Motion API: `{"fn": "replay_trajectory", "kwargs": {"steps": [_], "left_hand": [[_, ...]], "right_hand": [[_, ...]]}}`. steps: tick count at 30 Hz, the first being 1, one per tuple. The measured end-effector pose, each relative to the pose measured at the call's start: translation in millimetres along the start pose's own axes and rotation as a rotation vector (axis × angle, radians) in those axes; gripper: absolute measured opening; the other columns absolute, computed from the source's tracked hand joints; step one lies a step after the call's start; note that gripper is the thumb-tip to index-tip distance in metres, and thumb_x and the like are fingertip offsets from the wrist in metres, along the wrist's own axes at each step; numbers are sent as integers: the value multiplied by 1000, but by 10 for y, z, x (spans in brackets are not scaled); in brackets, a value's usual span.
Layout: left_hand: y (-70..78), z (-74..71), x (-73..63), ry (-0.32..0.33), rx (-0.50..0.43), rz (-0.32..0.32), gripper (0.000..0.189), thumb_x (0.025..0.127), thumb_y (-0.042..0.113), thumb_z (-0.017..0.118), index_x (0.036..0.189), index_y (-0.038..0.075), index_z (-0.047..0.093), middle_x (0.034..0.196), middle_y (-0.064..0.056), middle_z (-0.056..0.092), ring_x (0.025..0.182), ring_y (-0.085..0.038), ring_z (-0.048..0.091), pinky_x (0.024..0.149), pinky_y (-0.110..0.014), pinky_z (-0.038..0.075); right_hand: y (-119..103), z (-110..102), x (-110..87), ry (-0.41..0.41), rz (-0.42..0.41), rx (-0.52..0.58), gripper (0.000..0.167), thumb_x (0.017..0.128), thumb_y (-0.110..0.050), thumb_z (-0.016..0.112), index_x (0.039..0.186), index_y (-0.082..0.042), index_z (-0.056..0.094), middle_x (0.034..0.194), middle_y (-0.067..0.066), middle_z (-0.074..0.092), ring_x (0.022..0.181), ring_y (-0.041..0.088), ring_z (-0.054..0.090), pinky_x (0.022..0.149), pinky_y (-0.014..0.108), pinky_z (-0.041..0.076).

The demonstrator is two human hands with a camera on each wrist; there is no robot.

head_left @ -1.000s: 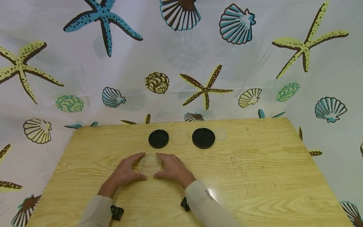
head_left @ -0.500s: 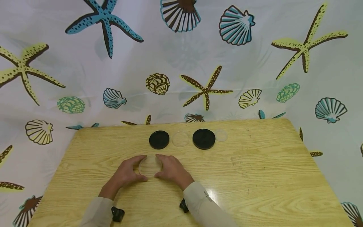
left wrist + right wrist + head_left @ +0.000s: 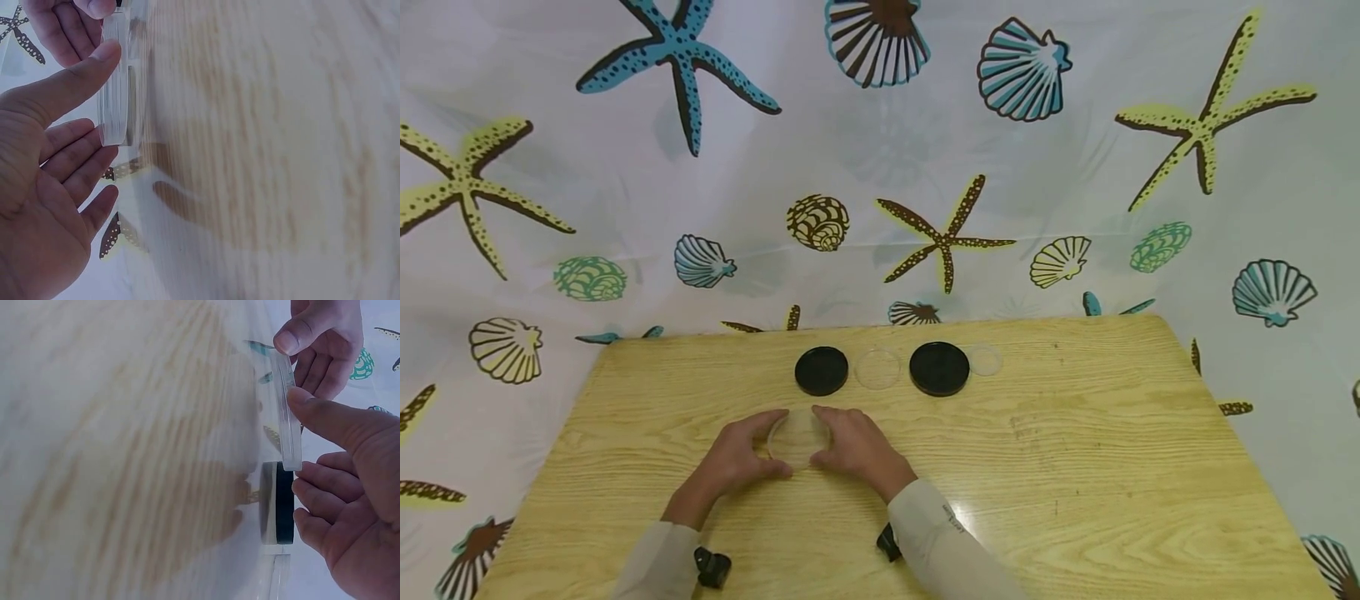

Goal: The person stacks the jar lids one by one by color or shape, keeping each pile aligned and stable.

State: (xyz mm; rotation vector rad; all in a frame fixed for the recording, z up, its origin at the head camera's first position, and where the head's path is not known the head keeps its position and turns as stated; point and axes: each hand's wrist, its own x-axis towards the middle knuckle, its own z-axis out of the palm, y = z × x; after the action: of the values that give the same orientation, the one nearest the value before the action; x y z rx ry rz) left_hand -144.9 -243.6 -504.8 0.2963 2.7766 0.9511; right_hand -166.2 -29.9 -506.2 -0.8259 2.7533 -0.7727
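left hand (image 3: 737,450): thumb and fingertips at the left rim of the dish, holding it.
clear round dish (image 3: 798,437): roughly level between both hands, left of centre on the wooden table (image 3: 1090,433); whether its underside meets the wood, cannot tell.
right hand (image 3: 853,446): matching hold on the right rim, thumb near, fingers far.
handling, as judged: light, equal pressure from both sides suits thin clear walls; fingertips best left on the rim, dish level, both hands moving together.
back row, left to right: small black disc (image 3: 822,371); clear disc (image 3: 877,369), just beside it; large black disc (image 3: 939,368); small clear disc (image 3: 987,360), touching it or nearly so.
count: hands, two; clear round pieces, three, one of them held; black discs, two; wrist devices (image 3: 712,567), two.
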Motion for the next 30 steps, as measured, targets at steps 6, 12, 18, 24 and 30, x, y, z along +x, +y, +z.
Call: {"fn": "replay_trajectory", "kwargs": {"steps": [6, 12, 18, 24, 30], "left_hand": [[45, 5, 10, 9, 6, -2, 83, 67, 32, 85, 138, 9, 49, 140, -19, 50, 129, -41, 45, 104, -58, 39], [105, 5, 15, 19, 4, 0, 82, 66, 32, 86, 137, 9, 50, 138, -19, 51, 128, -42, 46, 102, -58, 41], [163, 15, -8, 33, -3, 20, 80, 67, 30, 86, 135, 8, 52, 137, -20, 53, 126, -41, 48, 101, -57, 42], [208, 43, -23, 35, -1, 37, 79, 66, 31, 86, 134, 8, 53, 136, -19, 54, 125, -40, 50, 100, -56, 43], [266, 111, -39, 60, -9, 78, 79, 63, 33, 88, 132, 7, 56, 132, -18, 57, 123, -39, 53, 99, -54, 45]], "right_hand": [[5, -59, -31, 18, -6, 2, 69, 80, -32, 77, 139, -9, 49, 138, 4, 55, 123, 17, 55, 103, 28, 46], [21, -115, -77, 33, -13, 25, 68, 80, -32, 77, 138, -10, 50, 136, 4, 56, 122, 17, 56, 102, 29, 47], [31, -161, -120, 39, -21, 15, 68, 79, -33, 77, 138, -11, 50, 136, 3, 57, 121, 17, 57, 101, 29, 47], [71, -196, -182, 41, -9, 82, 67, 79, -30, 78, 138, -11, 51, 136, 2, 57, 121, 17, 57, 100, 30, 48], [102, -264, -272, 33, -16, 93, 68, 79, -29, 78, 138, -10, 51, 136, 4, 57, 121, 19, 57, 99, 32, 49]]}}
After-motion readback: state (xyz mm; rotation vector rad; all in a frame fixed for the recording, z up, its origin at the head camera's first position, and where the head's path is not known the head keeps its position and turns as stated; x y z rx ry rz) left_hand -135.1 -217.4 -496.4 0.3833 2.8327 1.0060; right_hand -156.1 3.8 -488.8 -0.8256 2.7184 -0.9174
